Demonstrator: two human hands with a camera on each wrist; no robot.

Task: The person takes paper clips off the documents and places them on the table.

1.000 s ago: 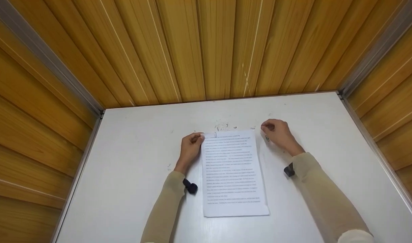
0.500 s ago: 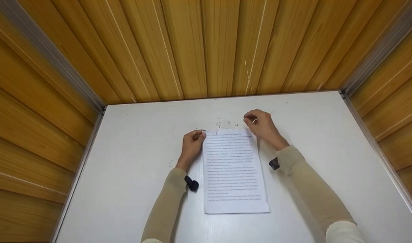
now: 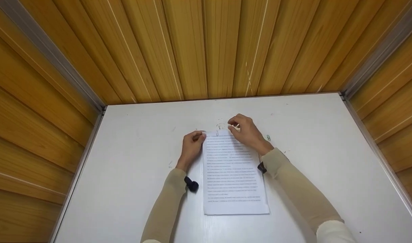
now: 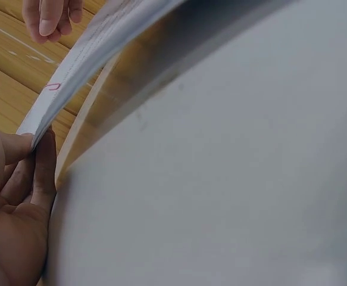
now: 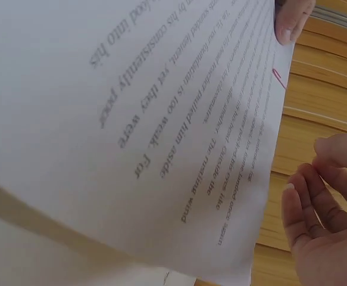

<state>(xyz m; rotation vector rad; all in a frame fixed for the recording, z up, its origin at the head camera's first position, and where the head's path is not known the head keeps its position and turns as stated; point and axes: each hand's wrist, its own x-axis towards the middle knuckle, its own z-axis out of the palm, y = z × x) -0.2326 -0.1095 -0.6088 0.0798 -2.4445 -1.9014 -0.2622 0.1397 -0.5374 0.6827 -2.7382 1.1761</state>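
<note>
Left hand [image 3: 191, 145]: pinches the top-left corner of the paper stack [image 3: 233, 172] between thumb and fingers; in the left wrist view the corner [image 4: 39, 128] is raised slightly off the table.
Paper stack: printed sheets, lying lengthwise at the centre of the white table [image 3: 131, 158], between the two forearms.
Pink paper clip [image 5: 278, 78]: fastened on the stack's top edge, near the left-hand corner.
Right hand [image 3: 246, 131]: over the top edge of the stack, fingers curled, pinching a small pale item [image 3: 236, 127] at the fingertips; the item is too small to identify.
Green paper clip [image 3: 268, 137]: lies on the table just right of the stack's top-right corner, apart from the right hand.
Surround: wooden panel walls [image 3: 206, 47] on three sides of the table.
</note>
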